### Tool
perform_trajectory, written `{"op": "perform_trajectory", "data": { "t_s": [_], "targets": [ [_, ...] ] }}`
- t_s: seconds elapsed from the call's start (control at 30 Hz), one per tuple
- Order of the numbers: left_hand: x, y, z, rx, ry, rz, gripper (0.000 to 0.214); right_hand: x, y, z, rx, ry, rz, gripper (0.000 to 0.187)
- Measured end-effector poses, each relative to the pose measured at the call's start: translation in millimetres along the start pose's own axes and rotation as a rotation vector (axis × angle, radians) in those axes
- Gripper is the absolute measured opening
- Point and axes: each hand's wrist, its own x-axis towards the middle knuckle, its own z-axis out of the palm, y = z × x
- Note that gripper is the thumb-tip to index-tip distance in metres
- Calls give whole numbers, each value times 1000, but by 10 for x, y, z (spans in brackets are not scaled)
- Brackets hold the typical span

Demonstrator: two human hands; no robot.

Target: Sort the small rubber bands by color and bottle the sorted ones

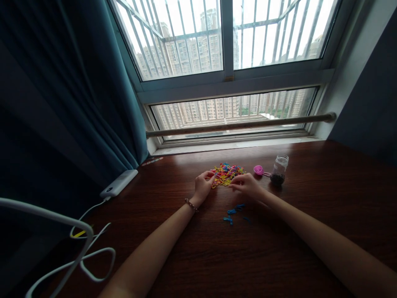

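A heap of small, multicoloured elastic bands [229, 173] lies on the dark wooden table, between my two hands. At its left edge my left hand [204, 185] is closed in a pinch, and what its fingertips hold is too small to make out. My right hand [247, 185] reaches over the front right edge of the heap, its fingers bent and a little apart, with nothing visible in them. Closer to me lie several blue bands [231, 211] in a small loose group, apart from the heap.
Right of the heap are a pink scoop [258, 170] and a clear jar [280, 167] with dark bits at its bottom. A white power bank [119, 183] with a cable [89, 236] lies left by the blue curtain [93, 82]. A barred window [229, 78] stands behind the table [192, 252].
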Motion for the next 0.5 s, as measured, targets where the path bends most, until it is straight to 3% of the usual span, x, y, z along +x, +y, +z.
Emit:
{"op": "perform_trajectory", "data": {
  "t_s": [0.07,0.13,0.3,0.4,0.5],
  "targets": [
    [-25,65,-25,2,-44,38,15,2,105,-18,-131,229,57,15],
    [-86,170,-40,-12,-130,122,13,-5,209,-24,-251,318,63,12],
    [-351,524,-3,-47,-450,374,12,-38,351,-3,-336,218,-75,17],
    [-457,657,19,-14,-647,532,10,-44,372,14,-342,201,-88,19],
    [-457,671,19,16,-682,590,15,-43,387,23,-345,187,-86,21]
  ]
}}
